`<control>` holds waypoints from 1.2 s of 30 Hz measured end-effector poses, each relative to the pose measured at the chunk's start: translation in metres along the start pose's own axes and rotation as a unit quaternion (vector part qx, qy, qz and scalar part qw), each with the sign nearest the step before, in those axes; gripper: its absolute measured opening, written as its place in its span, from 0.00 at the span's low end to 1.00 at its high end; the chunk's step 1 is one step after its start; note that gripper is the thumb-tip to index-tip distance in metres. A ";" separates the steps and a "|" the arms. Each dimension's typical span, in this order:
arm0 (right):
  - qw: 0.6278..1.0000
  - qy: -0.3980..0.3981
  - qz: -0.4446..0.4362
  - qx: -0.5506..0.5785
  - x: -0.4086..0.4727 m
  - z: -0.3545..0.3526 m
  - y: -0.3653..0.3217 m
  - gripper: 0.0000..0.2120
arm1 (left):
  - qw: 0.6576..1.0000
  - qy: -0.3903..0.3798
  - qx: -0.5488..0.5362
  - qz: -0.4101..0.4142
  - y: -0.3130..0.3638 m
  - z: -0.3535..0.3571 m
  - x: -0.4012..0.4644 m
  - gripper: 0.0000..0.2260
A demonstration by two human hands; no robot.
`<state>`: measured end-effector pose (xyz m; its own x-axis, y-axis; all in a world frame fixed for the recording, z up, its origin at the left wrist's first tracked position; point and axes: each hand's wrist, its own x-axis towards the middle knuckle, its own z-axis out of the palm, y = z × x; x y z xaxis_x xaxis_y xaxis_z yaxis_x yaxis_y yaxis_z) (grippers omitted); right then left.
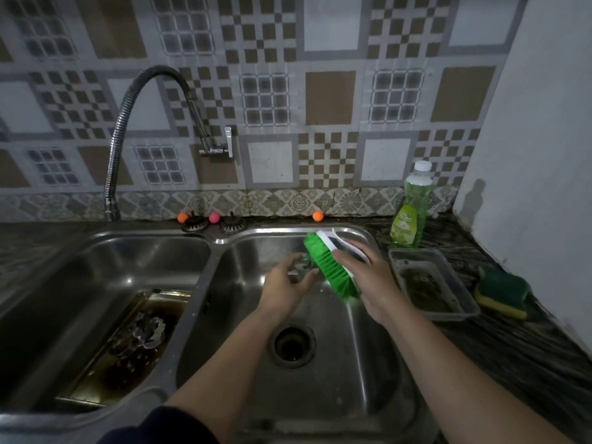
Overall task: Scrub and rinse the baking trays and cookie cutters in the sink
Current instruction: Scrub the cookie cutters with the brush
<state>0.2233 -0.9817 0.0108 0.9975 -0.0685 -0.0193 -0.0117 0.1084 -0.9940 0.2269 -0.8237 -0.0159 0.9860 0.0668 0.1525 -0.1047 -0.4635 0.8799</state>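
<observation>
Head view, both hands over the right basin [320,363] of a double steel sink, centre frame. Left hand [286,288] has fingers curled round a small shiny metal cookie cutter [301,267], pinched between thumb and fingertips; it's blurred, shape not readable. Cutter sits at the fingertips, above the basin floor, just up-frame of the drain [292,346].

Right hand [368,280] grips a scrub brush [326,267]: white back and handle, green bristles. Fingers wrap the white back, bristles face left toward the cutter and touch or nearly touch it; can't tell which through the blur.

Left basin [96,283], lower left of frame: baking tray [105,363] lying in dark brown water, stained, with more metal cutters [144,330] piled on it, wet and glinting.

Right of the sink on the dark counter: second tray [432,283], grey, shallow, rectangular, brown residue across its bottom. Just right of it a green-and-yellow sponge [501,291]. Up-frame of the tray, a green dish soap bottle [410,209] with white cap, upright.

Flexible tap [128,129] arches from the left of the back ledge; its outlet points at the wall, no water visible. Two strainer plugs [213,224] and three small orange and pink balls sit on the ledge behind the basins.
</observation>
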 end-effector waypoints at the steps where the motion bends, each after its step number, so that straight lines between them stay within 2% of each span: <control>1: 1.000 -0.008 0.010 0.018 0.002 0.000 0.002 0.18 | 1.000 -0.003 -0.020 -0.011 -0.001 0.001 0.001 0.18; 4: 0.997 -0.044 0.030 0.053 0.001 -0.004 0.003 0.19 | 0.990 -0.011 -0.130 -0.049 -0.003 -0.005 0.007 0.13; 6: 1.000 -0.019 0.006 0.006 -0.005 -0.008 0.002 0.19 | 0.958 -0.014 -0.271 -0.094 0.000 -0.015 0.011 0.08; 8: 0.994 -0.012 -0.061 -0.087 -0.014 -0.003 0.002 0.21 | 0.919 -0.049 -0.371 -0.121 0.002 -0.021 0.014 0.09; 10: 0.969 -0.007 -0.153 -0.193 -0.017 0.012 0.002 0.22 | 0.897 -0.092 -0.411 -0.132 0.004 -0.022 0.012 0.11; 12: 0.945 0.021 -0.211 -0.251 -0.014 0.027 -0.003 0.22 | 0.887 -0.101 -0.427 -0.145 0.002 -0.021 0.010 0.13; 14: 0.936 0.025 -0.215 -0.276 -0.015 0.038 -0.009 0.23 | 0.878 -0.081 -0.445 -0.155 -0.002 -0.027 0.011 0.14; 18: 0.922 -0.042 -0.198 -0.329 -0.026 0.055 -0.002 0.26 | 0.874 -0.030 -0.456 -0.164 -0.018 -0.047 0.014 0.13; 21: 0.933 -0.033 -0.181 -0.308 -0.020 0.071 -0.003 0.26 | 0.883 -0.031 -0.434 -0.176 -0.023 -0.059 0.005 0.12; 25: 0.932 -0.055 -0.183 -0.307 -0.029 0.108 0.000 0.26 | 0.893 0.017 -0.411 -0.185 -0.038 -0.090 0.006 0.15; 27: 0.930 -0.061 -0.189 -0.310 -0.035 0.127 0.005 0.26 | 0.893 0.031 -0.409 -0.185 -0.044 -0.109 0.005 0.13; 29: 0.923 -0.047 -0.192 -0.329 -0.029 0.142 0.007 0.26 | 0.912 0.017 -0.373 -0.168 -0.048 -0.124 -0.001 0.11; 31: 0.922 -0.029 -0.173 -0.344 -0.024 0.158 0.004 0.27 | 0.946 0.006 -0.284 -0.154 -0.059 -0.139 -0.006 0.15; 33: 0.921 -0.024 -0.156 -0.356 -0.026 0.178 0.004 0.26 | 0.983 0.032 -0.104 -0.146 -0.077 -0.163 -0.013 0.19; 36: 0.920 -0.031 -0.162 -0.357 -0.039 0.206 0.011 0.26 | 0.981 0.065 0.117 -0.141 -0.122 -0.206 -0.028 0.17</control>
<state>0.1990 -0.7733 0.0227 0.9587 0.0766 0.2738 0.2653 -0.5875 -0.7645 0.1856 -0.5869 -0.0351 0.9452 0.3263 -0.0135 0.2181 -0.5996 0.7700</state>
